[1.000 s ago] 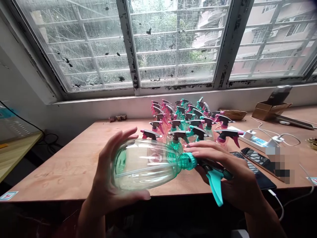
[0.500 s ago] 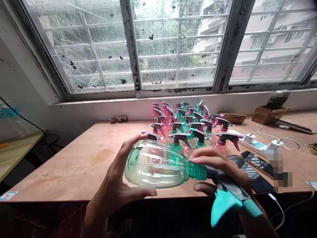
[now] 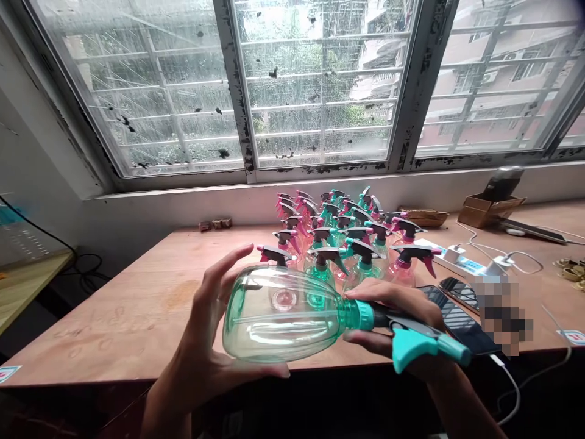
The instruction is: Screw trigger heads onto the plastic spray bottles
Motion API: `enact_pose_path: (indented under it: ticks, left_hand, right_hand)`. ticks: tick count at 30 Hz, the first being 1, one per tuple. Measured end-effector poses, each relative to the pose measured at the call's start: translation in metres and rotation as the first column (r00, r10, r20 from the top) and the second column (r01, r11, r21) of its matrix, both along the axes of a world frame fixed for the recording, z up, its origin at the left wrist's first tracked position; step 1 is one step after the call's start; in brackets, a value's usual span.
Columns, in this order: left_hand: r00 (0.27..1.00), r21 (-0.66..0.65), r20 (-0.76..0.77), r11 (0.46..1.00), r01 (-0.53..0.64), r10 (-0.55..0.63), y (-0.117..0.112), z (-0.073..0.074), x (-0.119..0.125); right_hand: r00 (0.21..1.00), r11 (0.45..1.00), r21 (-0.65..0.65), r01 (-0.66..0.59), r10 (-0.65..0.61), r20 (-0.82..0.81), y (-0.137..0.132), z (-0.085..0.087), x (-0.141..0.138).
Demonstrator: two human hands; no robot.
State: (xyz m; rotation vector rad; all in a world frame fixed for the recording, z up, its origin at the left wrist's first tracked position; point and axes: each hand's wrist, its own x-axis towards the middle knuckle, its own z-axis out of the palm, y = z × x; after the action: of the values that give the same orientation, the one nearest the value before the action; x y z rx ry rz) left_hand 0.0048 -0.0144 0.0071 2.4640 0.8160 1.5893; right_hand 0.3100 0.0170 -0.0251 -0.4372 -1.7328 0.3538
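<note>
A clear green spray bottle (image 3: pixel 283 323) lies on its side in the air over the table's front edge, base to the left. My left hand (image 3: pixel 214 329) is wrapped round its base end, thumb along the underside and index finger lifted off. At the neck, my right hand (image 3: pixel 406 305) grips around the turquoise collar and black-and-turquoise trigger head (image 3: pixel 415 347), fingers partly hidden behind it. A straw shows through the wall. Just beyond stand several upright spray bottles with pink or green tops, among them a pink one (image 3: pixel 406 268) by my right hand.
The wooden table (image 3: pixel 137 305) runs under a barred window. At right lie dark phones (image 3: pixel 466 329), a white power strip (image 3: pixel 466 262) with cables, and an open cardboard box (image 3: pixel 484 210). Small brown blocks (image 3: pixel 214 224) sit near the wall.
The bottle has turned about its length, so its trigger sits higher and more level. My right hand has shifted left toward the collar. The view has swung slightly right.
</note>
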Motion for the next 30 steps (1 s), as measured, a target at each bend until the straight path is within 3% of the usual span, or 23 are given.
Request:
enact_pose_path:
  ticks: [3, 5, 10, 14, 18, 22, 26, 30]
  left_hand:
    - [0.999, -0.01, -0.031, 1.0, 0.025, -0.025, 0.0, -0.002, -0.002]
    - [0.993, 0.003, -0.112, 0.999, -0.032, 0.032, 0.001, -0.004, -0.004]
    - [0.992, -0.041, -0.113, 0.997, -0.065, 0.06, 0.005, -0.013, -0.002]
    - [0.981, -0.112, -0.13, 0.981, -0.158, 0.143, 0.003, -0.018, 0.002]
    - [0.981, -0.198, -0.143, 0.968, -0.155, 0.128, -0.001, -0.015, -0.001]
    - [0.991, -0.211, -0.091, 0.971, -0.111, 0.094, -0.001, -0.016, -0.004]
    - [0.992, -0.164, -0.062, 0.979, -0.118, 0.109, 0.002, -0.02, -0.003]
    - [0.988, -0.175, -0.058, 0.973, -0.149, 0.141, 0.004, -0.018, -0.001]
  right_hand:
    - [0.995, 1.0, 0.009, 0.006, -0.005, -0.098, 0.001, 0.001, -0.001]
    - [0.991, 1.0, -0.013, -0.02, 0.018, -0.136, 0.002, 0.0, 0.0]
    - [1.0, 0.993, -0.119, 0.023, -0.023, 0.003, 0.0, -0.004, 0.006]
    - [0.994, 0.995, -0.059, 0.075, -0.07, 0.085, -0.001, -0.005, 0.009]
    - [0.994, 0.998, 0.005, 0.061, -0.061, 0.087, 0.0, -0.006, 0.01]
    - [0.999, 0.995, -0.093, 0.047, -0.046, 0.014, 0.0, -0.009, 0.006]
    - [0.992, 0.964, -0.251, -0.084, 0.057, -0.114, 0.002, -0.01, -0.003]
    - [0.993, 0.967, -0.244, -0.074, 0.05, -0.103, 0.001, -0.004, -0.007]
